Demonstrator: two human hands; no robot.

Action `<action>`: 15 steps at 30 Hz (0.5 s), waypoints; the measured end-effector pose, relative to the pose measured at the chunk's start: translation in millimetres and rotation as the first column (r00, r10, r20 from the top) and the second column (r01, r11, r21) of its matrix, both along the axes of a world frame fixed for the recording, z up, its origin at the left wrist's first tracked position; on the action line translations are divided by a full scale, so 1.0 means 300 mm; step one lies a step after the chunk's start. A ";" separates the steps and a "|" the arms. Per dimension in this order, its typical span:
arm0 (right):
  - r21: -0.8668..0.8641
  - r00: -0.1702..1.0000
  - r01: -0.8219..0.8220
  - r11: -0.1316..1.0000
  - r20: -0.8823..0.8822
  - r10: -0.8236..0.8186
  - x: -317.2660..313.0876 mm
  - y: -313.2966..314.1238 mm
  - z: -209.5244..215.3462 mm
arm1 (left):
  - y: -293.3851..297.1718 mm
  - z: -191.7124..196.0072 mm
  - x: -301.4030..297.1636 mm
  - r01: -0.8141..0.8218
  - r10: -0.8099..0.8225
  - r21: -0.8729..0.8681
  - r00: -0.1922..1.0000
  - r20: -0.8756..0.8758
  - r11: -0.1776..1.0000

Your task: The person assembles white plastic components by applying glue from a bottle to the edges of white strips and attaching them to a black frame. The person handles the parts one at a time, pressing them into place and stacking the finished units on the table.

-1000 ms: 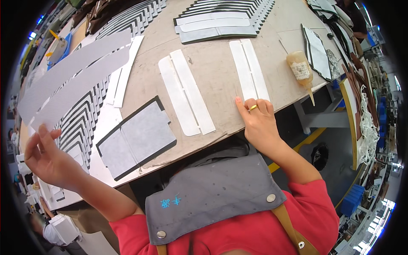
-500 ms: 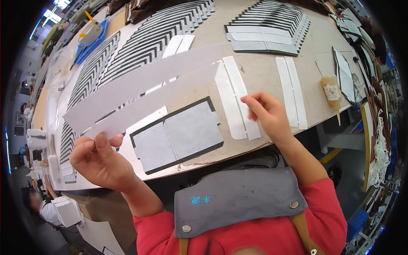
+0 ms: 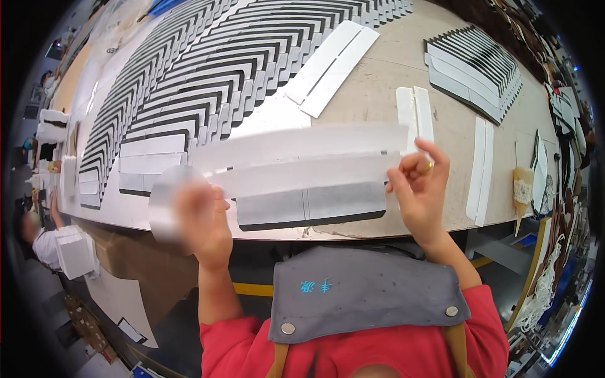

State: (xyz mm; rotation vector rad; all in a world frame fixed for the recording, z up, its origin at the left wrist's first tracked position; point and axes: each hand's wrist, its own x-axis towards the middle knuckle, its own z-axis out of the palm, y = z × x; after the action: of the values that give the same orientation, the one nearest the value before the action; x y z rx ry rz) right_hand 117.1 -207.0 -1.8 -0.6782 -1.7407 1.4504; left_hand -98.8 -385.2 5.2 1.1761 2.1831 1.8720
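White slotted sheet (image 3: 302, 153) spans level between our two hands, above the near edge of the pale worktable (image 3: 386, 79), partly covering a grey panel with black edging (image 3: 346, 200). Overlapping rows of black-edged panels (image 3: 208, 79) crowd the table's left side, and a co-worker (image 3: 47, 238) shows beyond its left edge. Blue characters (image 3: 308, 287) mark our grey apron (image 3: 372, 296); toward the right end of the near edge, a bottle (image 3: 523, 183) bears a label (image 3: 521, 192) (too small for us to read). Our left hand (image 3: 207, 220), blurred, closes on the sheet's left end; our right hand (image 3: 423, 195) pinches the right end, index finger raised.
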 end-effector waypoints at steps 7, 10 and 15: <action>0.343 0.892 -0.220 0.913 0.450 0.046 0.006 -0.033 0.007 | -0.056 -0.077 0.016 -0.003 -0.039 -0.364 0.993 -0.109 0.931; 0.354 0.852 -0.231 0.906 0.523 0.013 -0.014 -0.023 0.017 | -0.029 -0.068 0.005 0.002 -0.062 -0.407 0.989 -0.134 0.913; 0.293 0.813 -0.211 0.932 0.582 0.002 -0.026 -0.011 0.018 | -0.012 -0.079 -0.014 0.021 -0.117 -0.495 0.979 -0.164 0.869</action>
State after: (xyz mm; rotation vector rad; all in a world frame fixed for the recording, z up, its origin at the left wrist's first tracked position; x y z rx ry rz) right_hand 109.1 -210.3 3.4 -0.8951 -2.4676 1.0095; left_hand -102.9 -388.7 -18.5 1.3324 2.4606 1.0992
